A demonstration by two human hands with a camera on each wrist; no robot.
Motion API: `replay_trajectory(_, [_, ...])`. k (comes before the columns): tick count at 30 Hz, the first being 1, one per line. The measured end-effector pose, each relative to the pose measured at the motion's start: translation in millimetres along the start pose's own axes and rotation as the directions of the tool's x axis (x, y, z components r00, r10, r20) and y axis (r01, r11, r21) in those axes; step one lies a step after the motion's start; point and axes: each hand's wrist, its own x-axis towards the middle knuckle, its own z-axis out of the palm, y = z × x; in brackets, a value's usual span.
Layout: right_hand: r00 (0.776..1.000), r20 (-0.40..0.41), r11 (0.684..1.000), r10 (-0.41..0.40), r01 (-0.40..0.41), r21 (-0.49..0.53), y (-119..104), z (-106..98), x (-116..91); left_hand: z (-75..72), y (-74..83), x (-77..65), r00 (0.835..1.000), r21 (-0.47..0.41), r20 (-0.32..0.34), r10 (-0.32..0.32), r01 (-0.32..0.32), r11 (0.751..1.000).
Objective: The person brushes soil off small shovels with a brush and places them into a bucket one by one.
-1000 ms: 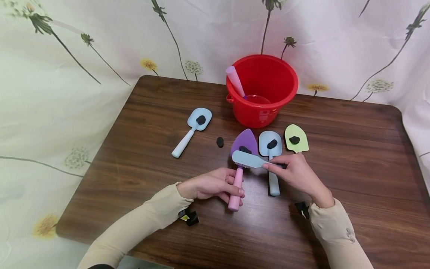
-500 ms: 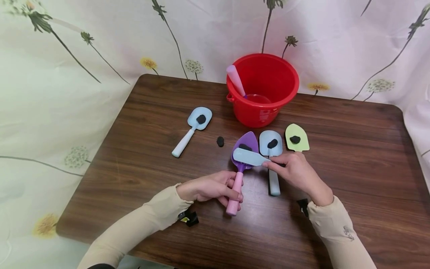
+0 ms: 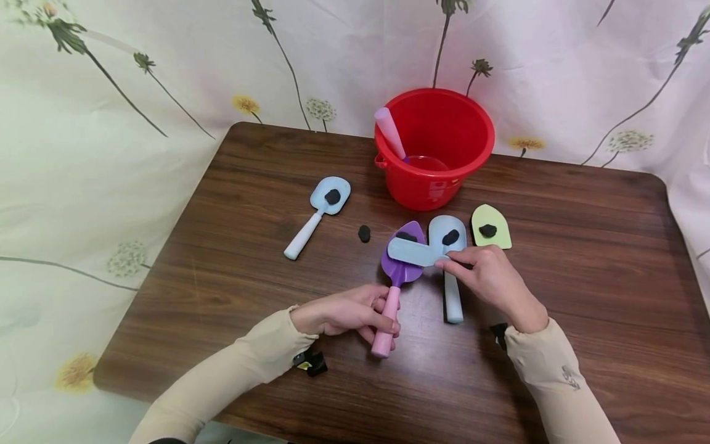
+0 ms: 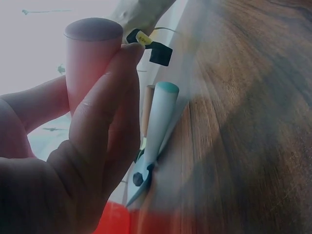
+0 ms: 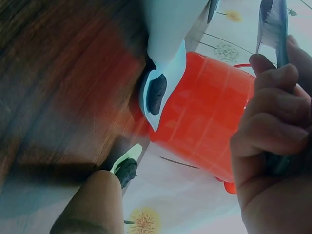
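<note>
There's the brush [image 3: 412, 253], bristles down over the purple scoop [image 3: 405, 271], a black lump [image 3: 407, 236] peeking out behind it! The right hand [image 3: 493, 280] pinches the brush's handle; the left hand [image 3: 352, 312] curls its fingers round the scoop's pink handle. Just right, a blue scoop [image 3: 444, 226]; beyond, the red bucket [image 3: 424, 188].

2 arms [image 3: 235, 364] forward, left hand [image 3: 352, 313] and right hand [image 3: 496, 285] apart, fingers [image 5: 273, 131] curled

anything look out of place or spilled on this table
One small black lump lies directly on the brown wood-grain table, left of the pink-handled purple shovel. It looks stray: the other four visible black lumps sit on shovel blades. Nothing looks clearly damaged.
</note>
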Motion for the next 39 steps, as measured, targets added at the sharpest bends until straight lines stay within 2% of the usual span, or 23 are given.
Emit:
replay_trajectory(6, [1.000,-0.009,1.000,-0.010,0.010,-0.007,2.2,2.1,5.9,-2.3,-2.6,-3.3,1.000,-0.008,-0.011,0.000,0.000,1.000])
replay_trajectory(13, [0.997,-0.049,0.998,-0.060,0.060,-0.018,5.2,5.9,17.4,-2.0,-5.0,-6.3,1.000,-0.025,-0.015,-0.008,0.007,1.000])
replay_trajectory(18, [0.990,-0.092,0.992,-0.104,0.097,-0.078,7.4,8.2,24.7,-2.5,-6.3,-7.8,1.000,-0.033,-0.003,-0.013,0.013,0.999])
replay_trajectory(22, [0.976,-0.153,0.979,-0.154,0.129,-0.158,8.3,11.3,28.9,-2.5,-7.7,-8.8,1.000,-0.047,0.003,-0.029,0.029,0.998])
replay_trajectory(25, [0.971,-0.182,0.978,-0.153,0.123,-0.169,7.1,12.2,29.3,-2.7,-8.6,-9.1,1.000,-0.047,0.007,-0.030,0.030,0.998])
replay_trajectory(28, [0.978,-0.153,0.985,-0.139,0.121,-0.123,3.5,10.5,26.1,-4.2,-8.3,-8.8,1.000,-0.038,0.000,-0.011,0.011,0.999])
replay_trajectory(33, [0.993,-0.033,0.992,-0.114,0.112,-0.051,-4.6,2.2,16.4,-9.2,-5.8,-9.2,0.999,-0.018,-0.035,0.027,-0.028,0.999])
replay_trajectory(36, [0.996,0.031,0.995,-0.080,0.082,-0.059,-8.3,-3.6,10.6,-11.2,-4.4,-9.0,0.998,-0.006,-0.060,0.030,-0.031,1.000])
replay_trajectory(39, [0.996,0.044,0.991,-0.083,0.087,-0.097,-10.9,-6.7,7.7,-11.6,-3.3,-8.7,0.997,0.014,-0.075,0.032,-0.031,0.999])
